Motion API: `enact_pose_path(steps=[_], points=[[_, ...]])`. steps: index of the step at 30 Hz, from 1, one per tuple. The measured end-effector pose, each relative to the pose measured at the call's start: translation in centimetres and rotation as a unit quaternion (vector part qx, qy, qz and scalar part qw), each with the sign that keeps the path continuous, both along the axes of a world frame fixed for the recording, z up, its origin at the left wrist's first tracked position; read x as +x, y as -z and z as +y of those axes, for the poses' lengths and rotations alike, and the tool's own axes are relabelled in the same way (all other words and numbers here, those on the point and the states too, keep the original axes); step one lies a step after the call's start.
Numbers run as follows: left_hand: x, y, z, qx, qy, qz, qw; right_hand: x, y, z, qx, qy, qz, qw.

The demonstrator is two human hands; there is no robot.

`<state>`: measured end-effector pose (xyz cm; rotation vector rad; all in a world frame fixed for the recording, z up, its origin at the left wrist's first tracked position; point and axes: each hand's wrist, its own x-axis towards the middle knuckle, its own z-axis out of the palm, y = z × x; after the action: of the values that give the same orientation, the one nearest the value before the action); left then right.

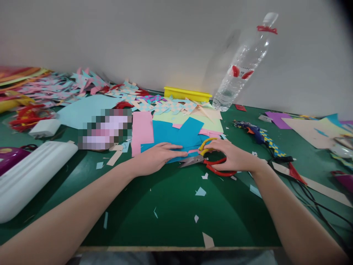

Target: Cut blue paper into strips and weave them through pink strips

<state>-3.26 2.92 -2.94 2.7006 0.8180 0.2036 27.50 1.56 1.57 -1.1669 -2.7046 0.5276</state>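
My right hand [231,154] is closed on the handles of scissors [194,160], one yellow and one red. Their blades point left and look slightly parted. My left hand [154,158] lies on blue paper [165,133], fingers stretched toward the scissors, with the fingertips just above the blades. What is under its fingers is partly hidden. A pink sheet [142,129] lies left of the blue paper, and a pale green sheet [215,123] is behind it. Another blue piece [191,127] rests on top at an angle.
A tilted clear bottle [234,77] leans on the wall behind. Left are a white device [35,176], a white adapter [45,128] and woven paper strips [91,81]. At right lie black cables [306,191] and coloured sheets [306,130]. Paper scraps [201,191] dot the green table [176,228].
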Motion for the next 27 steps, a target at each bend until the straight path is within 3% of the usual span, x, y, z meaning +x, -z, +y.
enact_pose_path(steps=[27], points=[[0.06, -0.17, 0.01, -0.016, -0.011, -0.016, 1.000, -0.72, 0.02, -0.02, -0.015, -0.010, -0.002, 1.000]])
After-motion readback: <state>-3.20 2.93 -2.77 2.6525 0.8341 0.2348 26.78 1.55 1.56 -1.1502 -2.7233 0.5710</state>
